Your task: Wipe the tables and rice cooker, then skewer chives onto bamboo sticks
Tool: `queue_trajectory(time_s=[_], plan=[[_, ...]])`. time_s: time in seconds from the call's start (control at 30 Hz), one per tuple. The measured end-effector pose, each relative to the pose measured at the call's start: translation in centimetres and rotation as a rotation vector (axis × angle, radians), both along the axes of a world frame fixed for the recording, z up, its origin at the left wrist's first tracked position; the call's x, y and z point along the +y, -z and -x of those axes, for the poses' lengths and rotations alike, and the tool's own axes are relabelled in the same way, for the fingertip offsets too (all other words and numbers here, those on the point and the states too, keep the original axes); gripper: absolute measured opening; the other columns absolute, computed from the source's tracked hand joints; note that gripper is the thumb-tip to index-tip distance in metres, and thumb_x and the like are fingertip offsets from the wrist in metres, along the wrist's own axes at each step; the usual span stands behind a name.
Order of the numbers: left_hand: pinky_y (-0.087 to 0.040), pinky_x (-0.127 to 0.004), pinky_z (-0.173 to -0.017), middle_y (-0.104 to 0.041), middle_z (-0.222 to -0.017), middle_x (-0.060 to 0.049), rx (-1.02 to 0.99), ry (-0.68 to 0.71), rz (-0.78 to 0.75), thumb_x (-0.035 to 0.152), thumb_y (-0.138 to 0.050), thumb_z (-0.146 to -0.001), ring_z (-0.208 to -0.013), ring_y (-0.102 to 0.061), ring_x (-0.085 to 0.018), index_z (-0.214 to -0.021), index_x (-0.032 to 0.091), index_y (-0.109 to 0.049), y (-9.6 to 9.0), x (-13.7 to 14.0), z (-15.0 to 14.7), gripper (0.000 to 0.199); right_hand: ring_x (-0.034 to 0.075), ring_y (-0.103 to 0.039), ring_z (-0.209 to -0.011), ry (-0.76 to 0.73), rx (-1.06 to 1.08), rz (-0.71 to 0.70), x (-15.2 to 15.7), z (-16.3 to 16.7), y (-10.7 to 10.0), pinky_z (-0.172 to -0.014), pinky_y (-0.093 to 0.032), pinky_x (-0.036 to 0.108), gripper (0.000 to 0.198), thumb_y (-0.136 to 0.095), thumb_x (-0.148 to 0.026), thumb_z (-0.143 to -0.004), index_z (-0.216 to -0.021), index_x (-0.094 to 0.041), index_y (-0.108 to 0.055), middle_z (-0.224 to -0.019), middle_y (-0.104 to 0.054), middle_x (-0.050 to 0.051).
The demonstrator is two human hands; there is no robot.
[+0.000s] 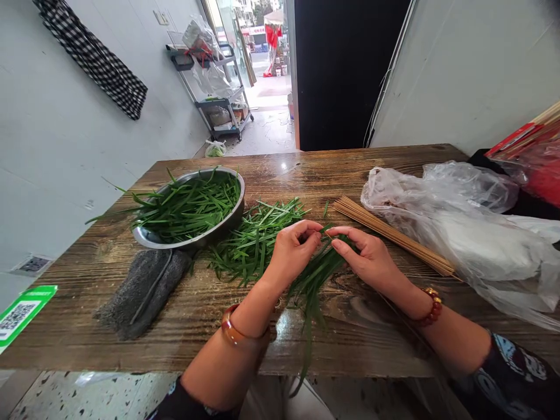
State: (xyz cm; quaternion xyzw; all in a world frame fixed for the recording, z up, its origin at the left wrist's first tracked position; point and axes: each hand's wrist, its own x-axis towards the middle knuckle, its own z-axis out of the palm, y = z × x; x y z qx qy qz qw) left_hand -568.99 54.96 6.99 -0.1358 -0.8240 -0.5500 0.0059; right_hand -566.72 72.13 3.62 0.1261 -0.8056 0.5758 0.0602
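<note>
My left hand point(297, 248) and my right hand point(365, 256) meet over the near middle of the table, both closed in a pinch. Between the fingertips are long green garlic chives point(311, 283), whose loose ends trail down past the table edge. The tip of a thin bamboo skewer point(328, 234) shows at my right fingers, and its shaft appears to run back under that hand. Beside my left hand lies a pile of cut chives point(258, 233). To the right, a bundle of bamboo skewers point(394, 236) rests on the wood.
A steel bowl point(241, 204) heaped with chives stands at left, with a dark grey cloth point(140, 294) before it. Clear plastic bags point(472, 233) cover the right side of the wooden table point(315, 175). Beyond are a trolley point(219, 102) and a doorway.
</note>
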Motion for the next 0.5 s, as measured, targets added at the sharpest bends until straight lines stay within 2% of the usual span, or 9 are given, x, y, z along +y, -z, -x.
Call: queue_trajectory(time_s=[0.17, 0.3, 0.43, 0.5], plan=[[-0.040, -0.021, -0.056, -0.063, -0.066, 0.001, 0.015, 0.008, 0.032, 0.021, -0.058, -0.080, -0.059, -0.053, -0.010, -0.089, 0.015, -0.069, 0.00, -0.09, 0.03, 0.016, 0.017, -0.066, -0.070, 0.005, 0.010, 0.009, -0.07, 0.01, -0.18, -0.058, -0.053, 0.027, 0.030, -0.055, -0.039, -0.089, -0.108, -0.021, -0.070, -0.098, -0.075, 0.005], [-0.041, -0.021, -0.058, -0.064, -0.068, 0.001, 0.096, -0.010, 0.126, 0.018, -0.056, -0.081, -0.061, -0.053, -0.010, -0.089, 0.015, -0.071, -0.22, -0.05, -0.17, 0.016, 0.017, -0.067, -0.073, 0.018, 0.020, -0.015, -0.10, 0.07, -0.21, -0.063, -0.053, 0.028, 0.028, -0.056, -0.038, -0.089, -0.106, -0.021, -0.070, -0.092, -0.075, 0.004], [-0.043, -0.022, -0.061, -0.068, -0.074, 0.000, 0.192, -0.029, 0.225, 0.016, -0.055, -0.082, -0.064, -0.055, -0.011, -0.090, 0.016, -0.071, -0.29, 0.09, -0.42, 0.018, 0.019, -0.068, -0.078, 0.009, -0.004, 0.005, -0.06, 0.20, 0.10, -0.065, -0.055, 0.029, 0.031, -0.055, -0.039, -0.090, -0.110, -0.020, -0.069, -0.099, -0.075, 0.005], [-0.044, -0.022, -0.063, -0.069, -0.076, -0.001, 0.204, -0.031, 0.236, 0.016, -0.055, -0.083, -0.066, -0.057, -0.011, -0.092, 0.017, -0.071, -0.19, 0.11, -0.48, 0.018, 0.021, -0.069, -0.085, 0.026, -0.003, 0.023, -0.07, 0.25, 0.18, -0.072, -0.057, 0.032, 0.034, -0.057, -0.038, -0.089, -0.116, -0.020, -0.067, -0.107, -0.074, 0.007]])
